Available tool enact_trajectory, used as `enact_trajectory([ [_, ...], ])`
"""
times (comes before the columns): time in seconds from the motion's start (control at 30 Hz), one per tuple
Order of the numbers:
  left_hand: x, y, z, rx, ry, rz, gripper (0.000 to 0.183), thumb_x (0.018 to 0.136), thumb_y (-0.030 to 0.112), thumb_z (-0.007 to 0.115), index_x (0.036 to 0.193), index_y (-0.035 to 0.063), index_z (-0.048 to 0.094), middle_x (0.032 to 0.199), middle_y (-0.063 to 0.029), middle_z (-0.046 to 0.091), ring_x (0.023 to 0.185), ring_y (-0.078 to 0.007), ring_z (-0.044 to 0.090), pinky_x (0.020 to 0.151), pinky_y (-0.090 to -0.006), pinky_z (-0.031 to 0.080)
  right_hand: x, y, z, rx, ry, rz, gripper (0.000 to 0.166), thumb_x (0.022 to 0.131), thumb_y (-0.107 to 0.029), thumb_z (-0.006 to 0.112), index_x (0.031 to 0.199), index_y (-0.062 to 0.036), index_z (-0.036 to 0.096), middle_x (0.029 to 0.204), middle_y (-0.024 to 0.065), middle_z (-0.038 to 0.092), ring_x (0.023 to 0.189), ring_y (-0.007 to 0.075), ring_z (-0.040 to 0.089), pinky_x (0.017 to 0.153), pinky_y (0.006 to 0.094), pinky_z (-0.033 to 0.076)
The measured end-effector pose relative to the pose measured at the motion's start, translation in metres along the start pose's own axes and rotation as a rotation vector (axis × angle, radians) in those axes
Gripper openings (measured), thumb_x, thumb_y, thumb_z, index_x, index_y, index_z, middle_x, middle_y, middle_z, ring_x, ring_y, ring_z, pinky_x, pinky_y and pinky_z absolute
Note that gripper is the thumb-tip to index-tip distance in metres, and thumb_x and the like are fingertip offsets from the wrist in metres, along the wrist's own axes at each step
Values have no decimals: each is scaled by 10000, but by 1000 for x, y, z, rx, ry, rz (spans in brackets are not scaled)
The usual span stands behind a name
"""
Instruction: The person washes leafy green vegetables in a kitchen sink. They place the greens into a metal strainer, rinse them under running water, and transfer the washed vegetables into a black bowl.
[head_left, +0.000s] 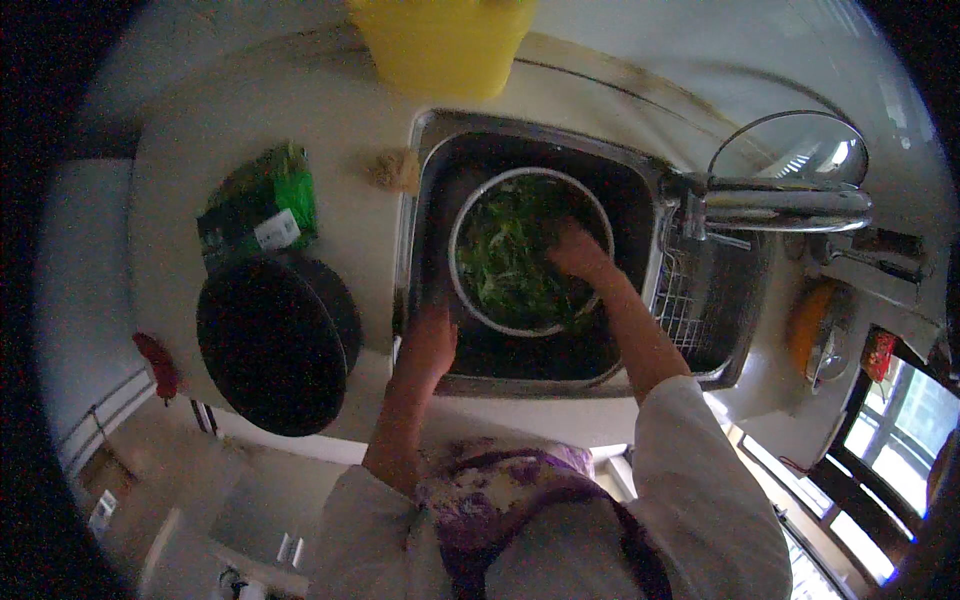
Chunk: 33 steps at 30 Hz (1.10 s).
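Note:
A round metal bowl or colander, its rim bright, stands in the left basin of a steel sink. Leafy greens fill much of it. My right hand reaches into the greens at the right side of the bowl; its fingertips are hidden among the dark leaves, so its grip does not show. My left hand is over the basin's left edge, low and left of the bowl, and its fingers are lost in blur and shadow.
A black pan and a green package lie on the left counter. A yellow container stands behind the sink. The faucet, a glass lid and a wire rack are to the right.

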<state>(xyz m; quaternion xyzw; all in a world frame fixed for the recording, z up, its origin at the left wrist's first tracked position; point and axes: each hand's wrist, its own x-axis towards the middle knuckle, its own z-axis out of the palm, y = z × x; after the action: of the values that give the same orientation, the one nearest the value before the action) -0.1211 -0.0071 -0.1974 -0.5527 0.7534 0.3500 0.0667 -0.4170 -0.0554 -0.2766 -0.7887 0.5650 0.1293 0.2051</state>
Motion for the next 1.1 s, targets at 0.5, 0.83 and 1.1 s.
enact_trajectory([
  [0.5, -2, 2, -15, 10, -56, 55, 380, 813, 160, 507, 1140, -23, 447, 1095, -196, 499, 981, -343, 504, 855, -401, 420, -55, -54, -1, 210, -397, -170, 211, 758, -163, 571, 937, -52, 572, 770, 139, 595, 757, 290, 590, 664, 390, 482],
  [0.83, -6, 5, -14, -12, 40, 154, 406, 803, 157, 538, 1161, -1, 427, 1041, -215, 523, 966, -366, 498, 856, -436, 405, -39, -57, -137, 530, 84, -37, 247, 748, -188, 610, 933, -33, 558, 781, 156, 596, 731, 288, 588, 638, 387, 483],
  [1.1, -4, 10, -17, -91, 41, 151, 376, 760, 118, 575, 1106, 15, 471, 999, -204, 548, 929, -356, 526, 799, -426, 433, -71, -51, 28, -42, -208, -141, 233, 707, -194, 601, 888, -47, 592, 856, 164, 566, 803, 327, 577, 664, 395, 481],
])
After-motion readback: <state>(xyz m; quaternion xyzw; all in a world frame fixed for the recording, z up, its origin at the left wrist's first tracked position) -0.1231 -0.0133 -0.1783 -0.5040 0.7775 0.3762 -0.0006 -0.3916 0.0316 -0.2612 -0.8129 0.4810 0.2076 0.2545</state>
